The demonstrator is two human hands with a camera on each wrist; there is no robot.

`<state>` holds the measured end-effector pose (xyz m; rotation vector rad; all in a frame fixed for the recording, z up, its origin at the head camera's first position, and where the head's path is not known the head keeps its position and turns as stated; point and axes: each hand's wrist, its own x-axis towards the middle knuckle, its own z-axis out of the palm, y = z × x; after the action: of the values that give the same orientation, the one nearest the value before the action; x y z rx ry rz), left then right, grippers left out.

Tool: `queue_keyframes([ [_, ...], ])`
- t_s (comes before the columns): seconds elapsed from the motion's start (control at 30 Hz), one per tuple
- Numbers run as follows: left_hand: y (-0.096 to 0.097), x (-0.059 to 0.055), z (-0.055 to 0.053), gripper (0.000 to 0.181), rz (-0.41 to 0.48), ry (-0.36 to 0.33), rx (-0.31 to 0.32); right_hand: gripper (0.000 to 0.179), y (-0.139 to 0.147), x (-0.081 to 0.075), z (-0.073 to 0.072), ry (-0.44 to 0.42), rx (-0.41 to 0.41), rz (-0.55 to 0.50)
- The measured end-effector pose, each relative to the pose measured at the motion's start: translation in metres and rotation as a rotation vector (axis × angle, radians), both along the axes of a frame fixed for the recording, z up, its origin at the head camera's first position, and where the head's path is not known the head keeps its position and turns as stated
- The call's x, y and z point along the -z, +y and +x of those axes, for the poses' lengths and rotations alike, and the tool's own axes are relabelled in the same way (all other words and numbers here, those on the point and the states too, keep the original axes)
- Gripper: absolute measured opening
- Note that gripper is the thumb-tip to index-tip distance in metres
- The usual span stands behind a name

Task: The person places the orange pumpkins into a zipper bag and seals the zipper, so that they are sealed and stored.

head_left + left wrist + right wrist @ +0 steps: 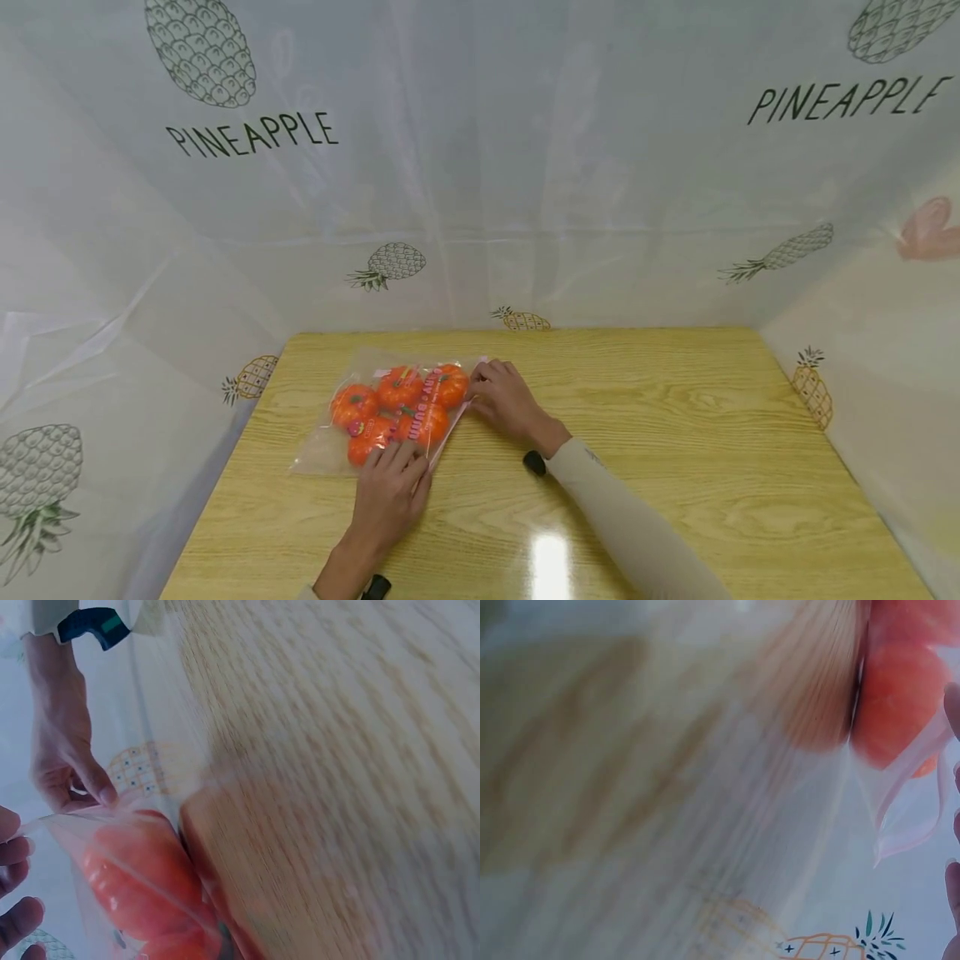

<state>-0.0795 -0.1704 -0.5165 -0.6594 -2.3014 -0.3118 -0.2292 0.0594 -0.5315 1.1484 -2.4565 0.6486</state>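
A clear plastic zip bag [322, 446] with pink print lies on the left part of the table, holding several small orange pumpkins [354, 406] with green stems. At its near right corner my left hand [390, 483] pinches the edge; in the left wrist view, the bag's edge runs between its fingers [15, 851]. My right hand [506, 400] pinches the far end of the bag's pink-edged right side, and the left wrist view shows its thumb [105, 793] on the film. The pink strip [904, 844] stands parted in a loop in the right wrist view.
The wood-grain table [660, 433] extends to the right of the bag. A white curtain [480, 167] printed with pineapples stands behind the table and on both sides. Black wrist devices, such as the one under the right wrist [534, 463], show near both arms.
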Motion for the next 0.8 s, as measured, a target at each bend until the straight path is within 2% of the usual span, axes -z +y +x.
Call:
queue_keyframes([
  [0.17, 0.0006, -0.0011, 0.0005, 0.032, 0.003, 0.011, 0.011, 0.011, 0.0028, -0.0006, -0.0039, 0.003, 0.02, -0.014],
  [0.5, 0.0027, -0.0026, -0.0003, 0.01, 0.039, -0.046, -0.014, 0.016, 0.0072, -0.0001, -0.0063, -0.016, 0.006, -0.065],
  [0.8, 0.0059, -0.0042, -0.0013, 0.015, 0.059, -0.027, -0.005, 0.014, 0.0051, -0.0033, -0.0076, 0.015, -0.014, -0.05],
])
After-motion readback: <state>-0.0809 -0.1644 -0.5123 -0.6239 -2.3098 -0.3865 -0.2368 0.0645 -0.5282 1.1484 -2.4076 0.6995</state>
